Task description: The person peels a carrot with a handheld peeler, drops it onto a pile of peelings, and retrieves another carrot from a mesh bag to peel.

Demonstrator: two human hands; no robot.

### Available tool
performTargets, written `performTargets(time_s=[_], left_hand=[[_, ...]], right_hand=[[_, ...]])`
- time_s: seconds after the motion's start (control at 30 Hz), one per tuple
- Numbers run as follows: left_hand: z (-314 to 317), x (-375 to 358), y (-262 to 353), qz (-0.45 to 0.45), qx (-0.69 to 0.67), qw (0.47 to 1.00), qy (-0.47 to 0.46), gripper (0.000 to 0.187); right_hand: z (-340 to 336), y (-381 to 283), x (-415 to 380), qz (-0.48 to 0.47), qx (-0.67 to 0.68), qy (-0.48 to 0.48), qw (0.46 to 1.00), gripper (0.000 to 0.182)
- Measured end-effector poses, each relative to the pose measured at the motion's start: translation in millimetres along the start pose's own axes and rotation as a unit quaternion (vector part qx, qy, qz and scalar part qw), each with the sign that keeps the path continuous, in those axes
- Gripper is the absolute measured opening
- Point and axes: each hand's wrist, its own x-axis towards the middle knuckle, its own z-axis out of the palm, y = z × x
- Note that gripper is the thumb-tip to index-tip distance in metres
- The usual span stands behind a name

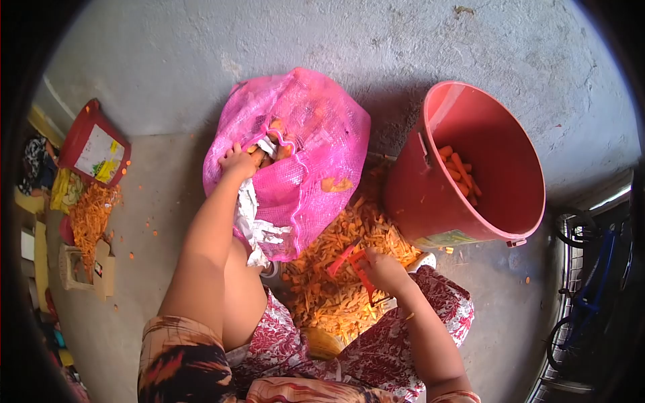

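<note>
A pink mesh sack [329, 144] leans against the wall, its mouth turned toward me with carrots [283, 152] and crumpled white paper [252, 225] showing. My left hand [238, 161] is at the left edge of that mouth, fingers curled over the mesh beside the carrots. In my right hand [384, 271] is a red-handled peeler [363, 274], held above a heap of orange peelings [322, 295]. Another red-handled tool [341, 260] lies on the heap, just left of the peeler. Part of a yellow rounded object [324, 344] shows between my knees.
A tall red bucket [403, 178] on the right holds peeled carrots [458, 171]. At far left, a tipped red bucket [75, 141] lies by more peelings [94, 211] and a cardboard box [103, 270]. A blue bicycle [594, 289] stands far right. The grey wall [396, 40] rises behind.
</note>
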Motion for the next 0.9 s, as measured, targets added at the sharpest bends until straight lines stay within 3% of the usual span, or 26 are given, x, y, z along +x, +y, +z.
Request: performTargets(time_s=[0.27, 0.37, 0.4, 0.5, 0.53, 0.6, 0.63, 0.7, 0.77, 0.9], left_hand=[[2, -7, 5, -0.026, -0.049, 0.994, 0.098, 0.057], [-3, -12, -6, 0.010, -0.149, 0.979, 0.139, 0.058], [-15, -26, -13, 0.072, -0.232, 0.962, 0.127, 0.052], [9, -17, -39, 0.235, -0.367, 0.876, 0.206, 0.043], [-1, -36, -40, 0.251, -0.364, 0.870, 0.219, 0.039], [-29, -73, -36, 0.238, -0.633, 0.737, 0.001, 0.039], [-35, -87, -33, 0.222, -0.737, 0.629, -0.110, 0.039], [-32, -108, -28, 0.236, -0.838, 0.437, -0.225, 0.039], [-37, -151, -18, 0.290, -0.840, 0.349, -0.298, 0.048], [-18, -207, -1, 0.355, -0.820, 0.260, -0.366, 0.040]], right_hand=[[-3, 6, -1, 0.027, 0.020, -0.008, 0.999, 0.026], [1, 11, 4, 0.021, 0.008, 0.003, 1.000, 0.026], [1, 12, 2, 0.018, 0.002, 0.008, 1.000, 0.026], [-6, 6, 0, 0.033, 0.013, -0.002, 0.999, 0.027], [-10, 2, -1, 0.036, 0.029, -0.005, 0.999, 0.027], [-11, 2, 0, 0.028, 0.039, 0.004, 0.999, 0.027], [-12, 2, -1, 0.026, 0.043, 0.009, 0.999, 0.027], [-11, 3, 0, 0.009, 0.131, 0.028, 0.991, 0.027], [-2, 8, 3, -0.020, 0.211, 0.059, 0.976, 0.026], [-16, -13, -11, 0.005, 0.429, 0.034, 0.903, 0.026]])
